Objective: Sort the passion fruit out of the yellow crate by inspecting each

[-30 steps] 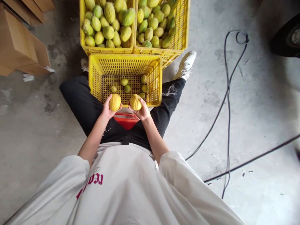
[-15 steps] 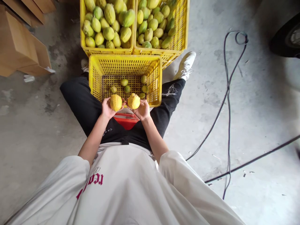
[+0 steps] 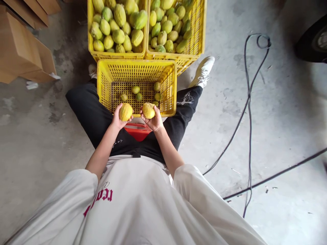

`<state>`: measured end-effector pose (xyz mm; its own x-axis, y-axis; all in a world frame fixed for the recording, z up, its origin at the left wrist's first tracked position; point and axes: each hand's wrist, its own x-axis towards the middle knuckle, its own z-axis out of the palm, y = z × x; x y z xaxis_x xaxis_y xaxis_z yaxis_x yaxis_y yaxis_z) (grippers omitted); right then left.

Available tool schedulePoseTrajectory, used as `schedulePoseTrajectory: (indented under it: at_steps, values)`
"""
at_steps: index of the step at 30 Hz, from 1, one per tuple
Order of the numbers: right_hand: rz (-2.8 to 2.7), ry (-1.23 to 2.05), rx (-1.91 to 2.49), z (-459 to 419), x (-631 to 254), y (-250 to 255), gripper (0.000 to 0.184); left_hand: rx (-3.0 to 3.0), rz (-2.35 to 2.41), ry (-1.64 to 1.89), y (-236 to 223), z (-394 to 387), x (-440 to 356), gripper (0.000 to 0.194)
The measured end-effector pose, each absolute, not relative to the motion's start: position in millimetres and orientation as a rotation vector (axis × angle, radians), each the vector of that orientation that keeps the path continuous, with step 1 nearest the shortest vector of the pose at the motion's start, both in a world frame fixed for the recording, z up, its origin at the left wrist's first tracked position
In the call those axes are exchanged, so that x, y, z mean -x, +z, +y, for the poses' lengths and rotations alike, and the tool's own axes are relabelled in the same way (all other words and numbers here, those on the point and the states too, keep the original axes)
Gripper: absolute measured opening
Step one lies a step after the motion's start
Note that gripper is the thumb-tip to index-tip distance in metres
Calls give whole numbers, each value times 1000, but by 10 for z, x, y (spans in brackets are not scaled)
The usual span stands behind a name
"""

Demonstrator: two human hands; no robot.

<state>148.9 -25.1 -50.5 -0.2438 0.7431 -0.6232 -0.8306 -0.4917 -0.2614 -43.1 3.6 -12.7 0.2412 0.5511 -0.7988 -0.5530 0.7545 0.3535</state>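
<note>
My left hand [image 3: 117,119] is closed around a yellow fruit [image 3: 125,112], and my right hand [image 3: 154,121] grips a second yellow fruit [image 3: 148,110]. Both are held side by side over the near rim of a yellow crate [image 3: 168,86] that stands between my legs. Several small green fruits [image 3: 135,90] lie on that crate's floor. Two more yellow crates [image 3: 116,54] behind it are heaped with green and yellow fruits [image 3: 119,15].
A red stool [image 3: 137,131] shows under me. Cardboard boxes [image 3: 21,47] lie at the far left. Black cables [image 3: 249,102] run over the concrete floor on the right. A dark tyre [image 3: 313,39] sits at the top right corner.
Both fruits have been turned in my hands and tilted slightly. The hands stay in the same place over the crate's near rim.
</note>
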Motion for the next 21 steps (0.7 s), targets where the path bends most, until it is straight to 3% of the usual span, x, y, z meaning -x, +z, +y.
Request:
schedulePoseTrajectory:
  at_steps: [6,17,21]
  values:
    - [79,1946,828,-263,-1485,-394,43,47,1092,822,-132,26,452,50]
    - [59,2005,868,-289,-1468,-413,32,76,1066,889,-94,1,454,35]
    - [-21,2012,888,-314,-1471,-416,36,60,1061,880,-31,6,421,36]
